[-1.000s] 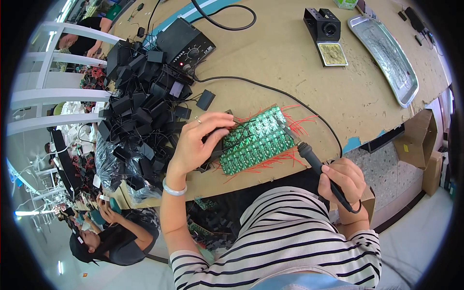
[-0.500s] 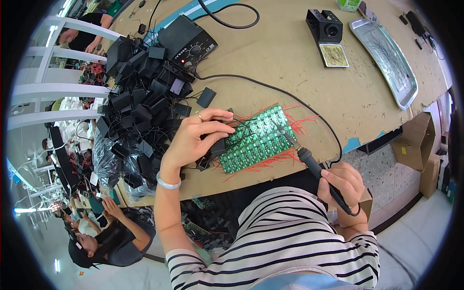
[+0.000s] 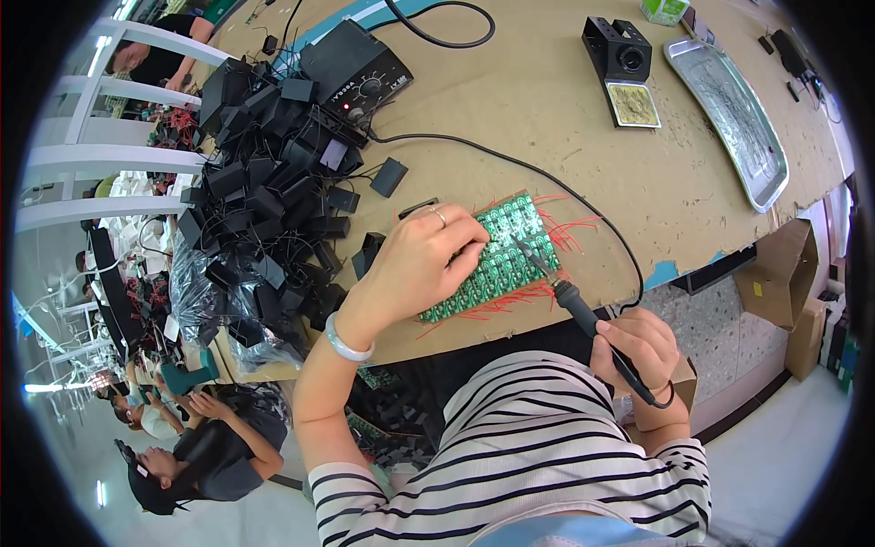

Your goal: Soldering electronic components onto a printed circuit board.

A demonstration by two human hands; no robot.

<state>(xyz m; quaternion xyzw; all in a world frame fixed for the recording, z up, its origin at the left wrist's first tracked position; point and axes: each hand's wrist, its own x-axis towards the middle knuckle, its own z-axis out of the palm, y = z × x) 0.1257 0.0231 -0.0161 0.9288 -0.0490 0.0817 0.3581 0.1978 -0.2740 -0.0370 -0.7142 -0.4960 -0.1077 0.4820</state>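
Note:
My right hand grips a soldering iron with a black handle. The iron's metal tip reaches over a green panel of small circuit boards, above its right half. Thin red wires stick out from the panel's edges. Over the panel's left half, my left hand is closed, thumb and fingertips together close to the boards. Whatever is between those fingers is hidden. A black box lies just left of this hand.
A heap of black boxes with leads covers the table's left side, beside a soldering station. Farther right are an iron stand with a yellow sponge and a metal tray. Another person sits at lower left.
My left hand has moved right, further over the panel, and covers more of its left half. The soldering iron has shifted slightly left with my right hand.

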